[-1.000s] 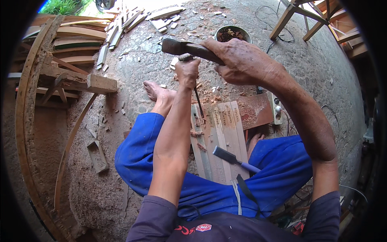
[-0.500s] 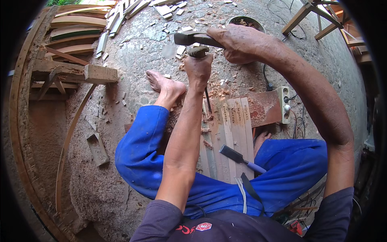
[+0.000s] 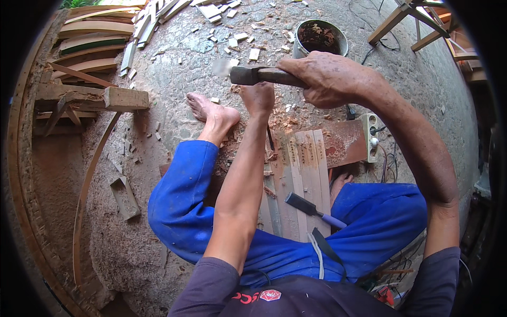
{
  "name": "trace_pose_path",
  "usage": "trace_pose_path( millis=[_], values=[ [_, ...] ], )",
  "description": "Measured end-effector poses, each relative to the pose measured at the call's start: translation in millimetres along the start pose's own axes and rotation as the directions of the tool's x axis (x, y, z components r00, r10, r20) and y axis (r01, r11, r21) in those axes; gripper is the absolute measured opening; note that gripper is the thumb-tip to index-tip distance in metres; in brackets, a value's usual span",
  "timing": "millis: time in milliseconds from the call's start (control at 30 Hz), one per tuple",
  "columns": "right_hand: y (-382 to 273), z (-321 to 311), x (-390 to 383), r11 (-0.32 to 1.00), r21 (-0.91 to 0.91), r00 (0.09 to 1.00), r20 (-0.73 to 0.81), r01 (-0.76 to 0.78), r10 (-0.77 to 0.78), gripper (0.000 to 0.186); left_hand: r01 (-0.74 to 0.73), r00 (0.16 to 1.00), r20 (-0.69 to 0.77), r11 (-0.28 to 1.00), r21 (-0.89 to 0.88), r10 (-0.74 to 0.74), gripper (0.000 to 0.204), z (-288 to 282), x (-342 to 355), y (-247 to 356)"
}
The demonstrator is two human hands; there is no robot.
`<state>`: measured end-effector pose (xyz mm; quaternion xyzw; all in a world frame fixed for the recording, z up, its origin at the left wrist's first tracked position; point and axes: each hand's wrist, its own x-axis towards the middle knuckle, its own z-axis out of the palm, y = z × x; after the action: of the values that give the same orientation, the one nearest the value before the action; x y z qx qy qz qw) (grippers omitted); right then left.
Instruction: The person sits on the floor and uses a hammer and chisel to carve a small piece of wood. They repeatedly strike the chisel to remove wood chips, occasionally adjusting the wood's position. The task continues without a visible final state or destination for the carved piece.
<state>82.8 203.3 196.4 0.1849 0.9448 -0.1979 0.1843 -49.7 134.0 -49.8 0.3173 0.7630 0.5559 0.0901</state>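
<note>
My left hand point(image 3: 257, 99) is wrapped round an upright chisel, whose narrow dark blade point(image 3: 270, 138) comes down onto several pale wooden strips point(image 3: 303, 174) between my legs. The fist and the hammer hide the top of its handle. My right hand point(image 3: 338, 80) grips a hammer by its wooden handle, and the dark head point(image 3: 243, 75) is right over the top of my left fist. From this view I cannot tell whether it touches the chisel. Dark marks or small cuts run along the strips, with shavings on them. A wide chisel point(image 3: 311, 209) with a purple handle lies across the strips.
A metal bucket point(image 3: 300, 50) of shavings stands beyond my right hand. A white power strip point(image 3: 371, 138) with cords lies beside a reddish board point(image 3: 346, 142). Wood offcuts point(image 3: 254, 54) litter the concrete floor. A timber frame point(image 3: 124, 99) is at left, a wooden stand point(image 3: 388, 26) at far right.
The hammer has come down toward my left fist, and its head now covers the chisel's top, which showed before. The view has shifted slightly, uncovering more of the bucket.
</note>
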Motion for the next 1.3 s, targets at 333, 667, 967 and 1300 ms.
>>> trace_pose_path(
  millis=[333,667,967,1300],
  values=[
    [26.4,135.3,-93.2,0.597,0.78,0.922,-0.068,-0.188,0.38,0.064,0.437,0.899,0.287,0.699,-0.565,-0.33,0.026,-56.3,56.1,16.0],
    [4.0,224.2,-62.1,0.536,0.784,0.827,0.503,-0.313,-0.253,0.042,-0.165,0.978,-0.207,0.714,-0.681,0.028,0.014,-180.5,37.0,160.0],
    [53.9,184.0,-14.2,0.857,0.461,0.924,-0.173,-0.229,0.34,0.044,-0.1,0.98,-0.191,0.713,-0.694,-0.048,0.014,-182.5,-15.3,143.8],
    [91.0,258.7,-113.4,0.895,0.107,0.833,-0.333,-0.433,0.442,0.046,-0.374,0.891,0.135,0.87,-0.32,0.433,0.034,-117.5,-62.6,156.8]
  ],
)
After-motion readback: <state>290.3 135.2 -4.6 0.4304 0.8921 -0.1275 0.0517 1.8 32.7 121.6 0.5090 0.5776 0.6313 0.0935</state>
